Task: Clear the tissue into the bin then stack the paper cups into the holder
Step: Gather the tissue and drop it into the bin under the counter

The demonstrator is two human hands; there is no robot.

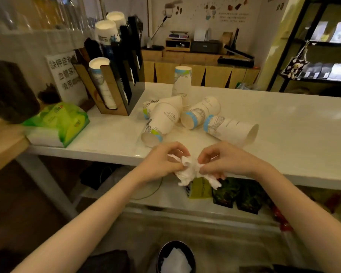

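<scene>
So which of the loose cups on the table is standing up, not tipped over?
The paper cup at the back of the pile, standing upside down with its base on top. The other loose cups all lie on their sides in front of it.

A white sign stands on the white counter, left of the cup holder. It carries large Chinese characters in three rows; "血糖" and "用" can be made out, the remainder is partly cut off. The wall poster bears small print, too blurred to read. Markings on the green tissue pack are illegible
</scene>
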